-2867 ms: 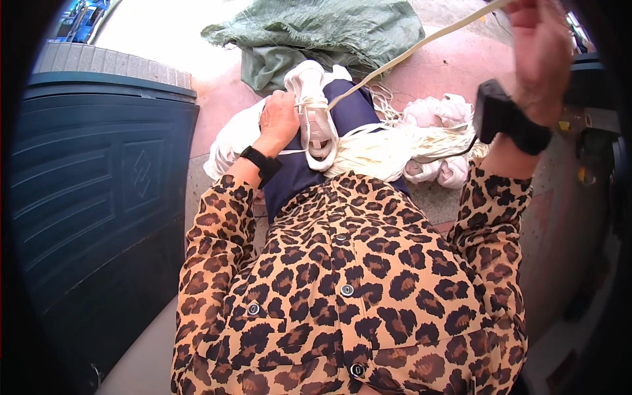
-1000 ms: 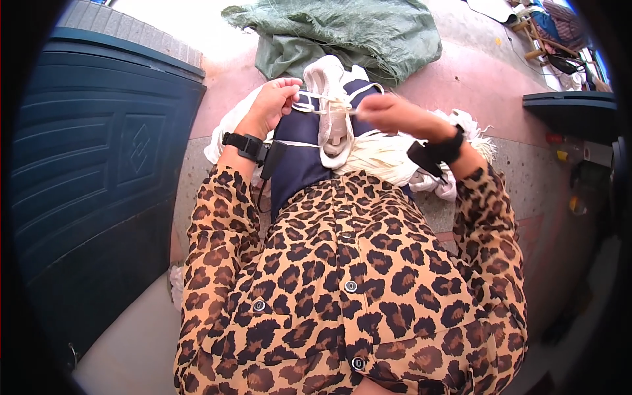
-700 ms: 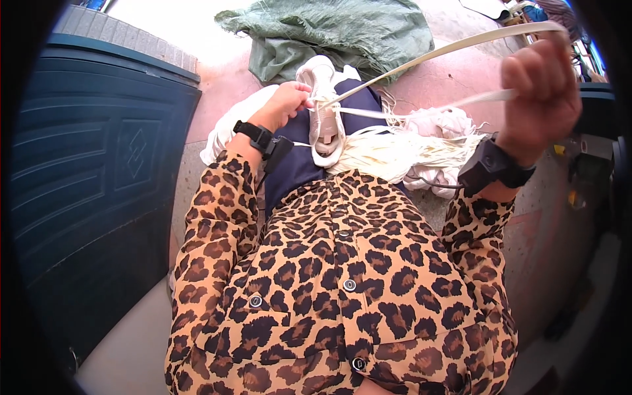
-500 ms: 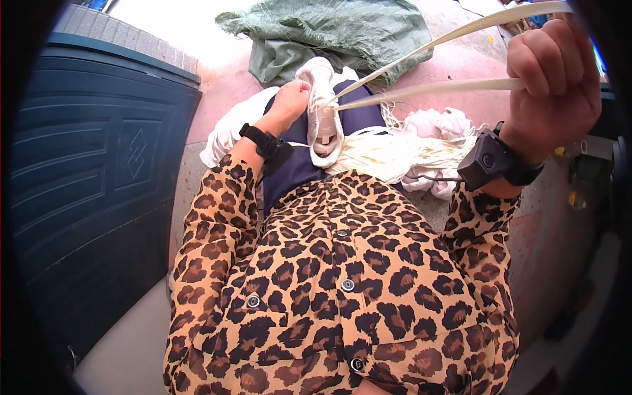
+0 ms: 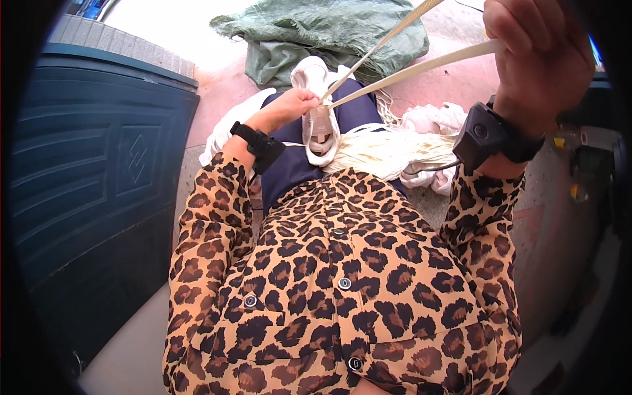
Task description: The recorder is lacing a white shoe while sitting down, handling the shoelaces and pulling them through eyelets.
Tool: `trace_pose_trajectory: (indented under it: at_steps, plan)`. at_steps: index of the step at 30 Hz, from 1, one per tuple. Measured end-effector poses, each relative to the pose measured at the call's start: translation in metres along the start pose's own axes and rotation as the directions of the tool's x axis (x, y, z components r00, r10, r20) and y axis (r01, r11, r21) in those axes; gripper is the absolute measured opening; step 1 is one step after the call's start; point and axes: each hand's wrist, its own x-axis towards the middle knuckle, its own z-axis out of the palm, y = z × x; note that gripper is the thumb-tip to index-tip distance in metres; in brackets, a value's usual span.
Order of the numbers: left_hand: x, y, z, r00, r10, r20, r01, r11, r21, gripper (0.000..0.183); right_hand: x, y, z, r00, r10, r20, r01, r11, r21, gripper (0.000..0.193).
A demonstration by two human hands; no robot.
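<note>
My left hand (image 5: 289, 108) pinches a knotted loop of cream strap (image 5: 320, 131) that rests on my dark-blue lap (image 5: 289, 164). My right hand (image 5: 536, 52) is raised high at the upper right, fist closed around two taut cream strap strands (image 5: 408, 69) that run down to the knot by my left hand. A pile of loose cream strands (image 5: 388, 148) lies across my lap between the hands. Both wrists wear black bands, and leopard-print sleeves cover my arms.
A crumpled green tarp (image 5: 329, 29) lies on the pinkish floor ahead. A dark blue panelled door (image 5: 92, 178) stands at my left. White cloth bundles (image 5: 434, 122) sit by my right knee. Dark objects line the right edge.
My right hand went from the knot on my lap up and to the right, pulling the strands taut and higher. My left hand stayed at the knot.
</note>
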Motion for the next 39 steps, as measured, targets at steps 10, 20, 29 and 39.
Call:
trace_pose_trajectory:
  at_steps: [10, 20, 29, 39]
  plan:
    - [-0.033, 0.023, -0.037, 0.974, 0.208, 0.092, -0.194, 0.97, -0.146, 0.026, -0.029, 0.019, -0.061, 0.865, -0.008, -0.502, -0.08, 0.985, -0.154, 0.019]
    - [-0.184, 0.025, -0.221, 0.692, 0.184, -0.698, -0.705, 0.378, -0.599, 0.02, -0.131, 0.216, -0.054, 0.517, 0.574, -0.634, -0.814, 0.56, -0.157, 0.019]
    - [-0.048, -0.017, -0.038, 0.867, -0.012, -0.499, -0.042, 0.994, -0.097, 0.018, -0.131, 0.29, 0.001, 0.705, 0.608, -0.364, -0.42, -0.055, -0.906, 0.013]
    - [-0.018, 0.009, 0.046, 0.919, 0.248, -0.307, 0.123, 0.559, 0.82, 0.014, -0.141, 0.293, 0.001, 0.812, 0.467, -0.351, -0.268, -0.236, -0.934, 0.008]
